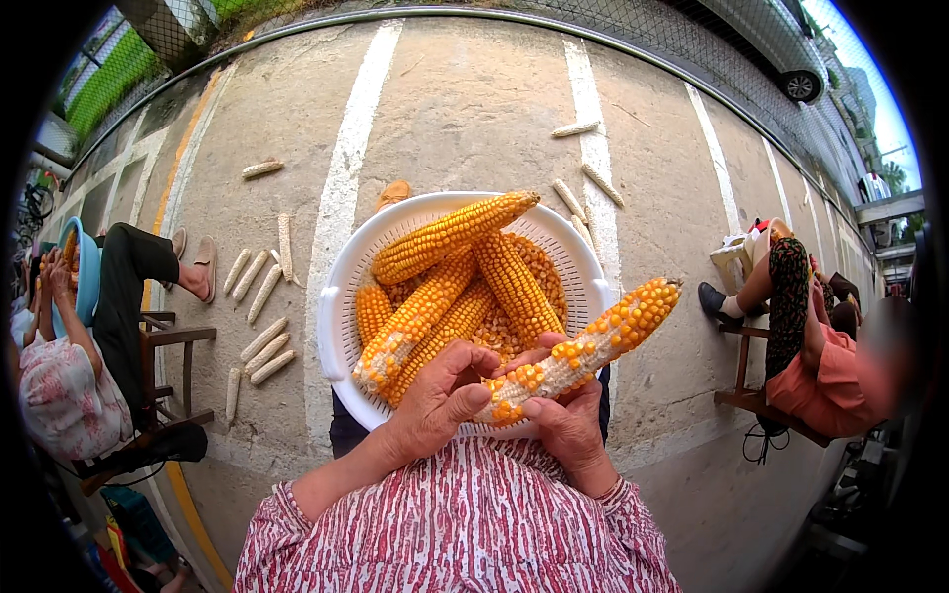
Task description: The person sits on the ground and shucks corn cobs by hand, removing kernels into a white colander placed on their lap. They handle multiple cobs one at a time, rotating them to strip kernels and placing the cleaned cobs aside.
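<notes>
A partly shelled ear of corn (588,353) slants over the near right rim of a white perforated basket (341,287) on my lap. Bare whitish patches run between its remaining orange kernels. Around its lower end is my right hand (565,423), thumb pressed along the cob. My left hand (445,397) has its thumb and fingers closed at the same end, against the kernels. Inside the basket lie several whole ears, one ear of corn (450,237) resting on top across the far side. Loose kernels (539,267) show between them.
Stripped cobs (265,294) lie on the concrete to the left, and more cobs (570,198) beyond the basket at right. Seated people flank me: one at left with a blue basin (84,277), another at right on a wooden chair (746,390). A chain-link fence (633,35) runs along the far side.
</notes>
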`<move>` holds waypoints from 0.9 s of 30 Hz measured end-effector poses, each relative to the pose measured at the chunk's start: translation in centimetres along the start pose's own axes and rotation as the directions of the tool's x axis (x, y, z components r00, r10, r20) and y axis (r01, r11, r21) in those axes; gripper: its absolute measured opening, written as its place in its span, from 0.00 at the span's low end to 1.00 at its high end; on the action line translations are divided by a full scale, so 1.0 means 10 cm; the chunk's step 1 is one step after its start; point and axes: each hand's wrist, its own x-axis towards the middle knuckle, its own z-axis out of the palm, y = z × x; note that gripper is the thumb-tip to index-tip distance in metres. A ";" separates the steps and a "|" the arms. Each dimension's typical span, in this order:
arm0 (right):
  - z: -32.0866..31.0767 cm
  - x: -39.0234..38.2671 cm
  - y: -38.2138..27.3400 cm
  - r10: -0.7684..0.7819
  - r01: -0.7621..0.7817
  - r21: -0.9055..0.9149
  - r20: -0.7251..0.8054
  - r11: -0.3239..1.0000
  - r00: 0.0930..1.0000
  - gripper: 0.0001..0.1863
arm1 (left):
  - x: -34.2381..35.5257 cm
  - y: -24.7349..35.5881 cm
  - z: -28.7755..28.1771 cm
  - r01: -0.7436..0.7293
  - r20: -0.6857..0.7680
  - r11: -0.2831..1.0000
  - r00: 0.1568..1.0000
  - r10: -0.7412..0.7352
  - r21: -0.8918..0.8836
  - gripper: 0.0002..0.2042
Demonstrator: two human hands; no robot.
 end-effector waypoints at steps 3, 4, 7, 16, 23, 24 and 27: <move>-0.03 -0.03 0.02 0.024 -0.027 -0.039 -0.059 0.999 0.998 0.32 | 0.00 0.06 0.01 0.013 0.049 0.979 0.998 -0.024 0.203 0.26; -0.04 -0.04 0.03 0.034 -0.040 -0.064 -0.086 0.997 0.996 0.32 | 0.00 0.11 0.02 0.036 0.064 0.961 0.996 -0.055 0.273 0.24; -0.02 -0.03 0.03 0.022 -0.035 -0.125 -0.105 0.991 0.994 0.28 | 0.04 0.12 0.08 0.040 -0.017 0.959 0.999 -0.037 0.281 0.12; -0.05 -0.03 0.07 0.049 -0.068 -0.132 -0.137 0.989 0.989 0.24 | 0.09 -0.02 0.14 -0.076 -0.057 0.865 0.991 0.120 0.497 0.06; -0.05 0.00 0.06 0.092 -0.092 0.008 -0.194 0.996 0.977 0.28 | 0.08 0.02 0.11 -0.122 -0.044 0.906 0.987 0.153 0.406 0.05; -0.04 0.01 0.05 0.084 -0.083 0.012 -0.205 0.996 0.975 0.28 | 0.07 0.11 0.10 -0.122 -0.018 0.907 0.990 0.141 0.404 0.07; 0.01 0.02 0.05 0.061 -0.059 0.017 -0.243 0.998 0.968 0.28 | 0.06 0.13 0.11 -0.145 0.022 0.881 0.988 0.152 0.451 0.12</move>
